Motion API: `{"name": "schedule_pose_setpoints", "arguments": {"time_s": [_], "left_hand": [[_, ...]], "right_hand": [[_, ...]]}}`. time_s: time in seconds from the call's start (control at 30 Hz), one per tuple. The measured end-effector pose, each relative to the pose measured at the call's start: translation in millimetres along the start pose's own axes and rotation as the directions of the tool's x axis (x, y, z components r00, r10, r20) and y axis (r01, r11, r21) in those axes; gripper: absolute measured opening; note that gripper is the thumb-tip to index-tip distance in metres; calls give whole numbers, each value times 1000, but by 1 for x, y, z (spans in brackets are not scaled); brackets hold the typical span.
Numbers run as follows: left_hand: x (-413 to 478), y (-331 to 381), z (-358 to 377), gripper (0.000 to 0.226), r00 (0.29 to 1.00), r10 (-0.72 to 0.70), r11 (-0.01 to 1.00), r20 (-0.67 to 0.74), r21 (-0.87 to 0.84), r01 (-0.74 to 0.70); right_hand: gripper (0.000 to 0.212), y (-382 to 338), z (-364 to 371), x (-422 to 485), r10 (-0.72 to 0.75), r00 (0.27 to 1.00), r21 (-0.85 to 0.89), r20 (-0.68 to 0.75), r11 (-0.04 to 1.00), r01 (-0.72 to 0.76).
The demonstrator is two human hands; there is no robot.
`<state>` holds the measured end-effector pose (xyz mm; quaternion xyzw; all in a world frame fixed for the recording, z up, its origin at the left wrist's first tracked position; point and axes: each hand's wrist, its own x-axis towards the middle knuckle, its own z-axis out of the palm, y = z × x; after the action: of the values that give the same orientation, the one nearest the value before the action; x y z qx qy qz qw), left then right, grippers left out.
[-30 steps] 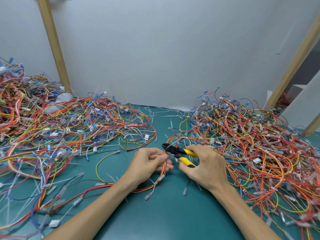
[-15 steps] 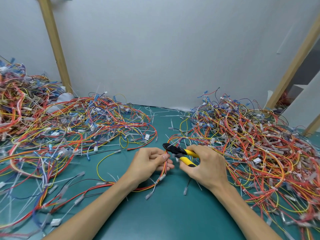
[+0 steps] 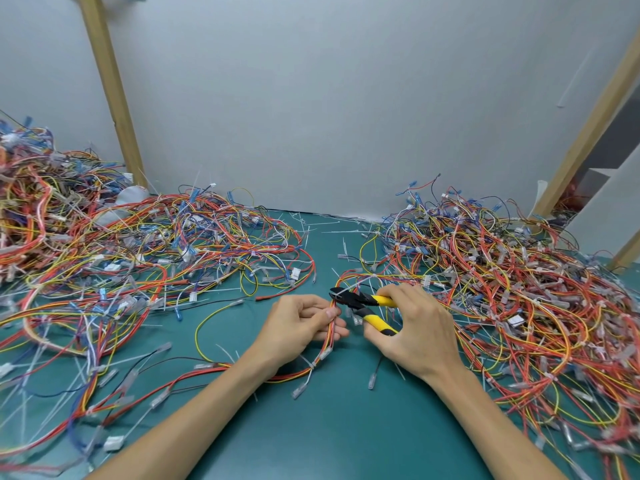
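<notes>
My left hand (image 3: 300,323) pinches a thin bundle of red, orange and yellow wires (image 3: 328,336) that arcs from the right pile down across the green table (image 3: 332,427). My right hand (image 3: 417,327) grips yellow-handled cutters (image 3: 363,303), whose black jaws point left and sit just above the bundle, next to my left thumb. A white cable tie crosses near the jaws. Whether the jaws touch the wires is unclear.
A big tangle of coloured wire harnesses (image 3: 114,258) covers the left of the table, and another wire heap (image 3: 512,289) covers the right. Cut cable ties and loose connectors (image 3: 372,379) lie between them. Wooden posts (image 3: 110,88) lean on the grey wall behind.
Both hands stay almost where they were. The cutters and the pinched bundle have barely shifted.
</notes>
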<state>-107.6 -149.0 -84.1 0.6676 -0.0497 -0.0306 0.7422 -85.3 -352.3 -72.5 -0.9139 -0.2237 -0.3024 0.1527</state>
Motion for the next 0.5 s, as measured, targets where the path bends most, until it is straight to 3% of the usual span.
{"name": "schedule_pose_setpoints", "arguments": {"time_s": [0.5], "left_hand": [[0, -2, -1, 11, 1000, 1, 1000, 6, 30, -2]], "right_hand": [[33, -1, -5, 3, 39, 997, 40, 72, 998, -42]]}}
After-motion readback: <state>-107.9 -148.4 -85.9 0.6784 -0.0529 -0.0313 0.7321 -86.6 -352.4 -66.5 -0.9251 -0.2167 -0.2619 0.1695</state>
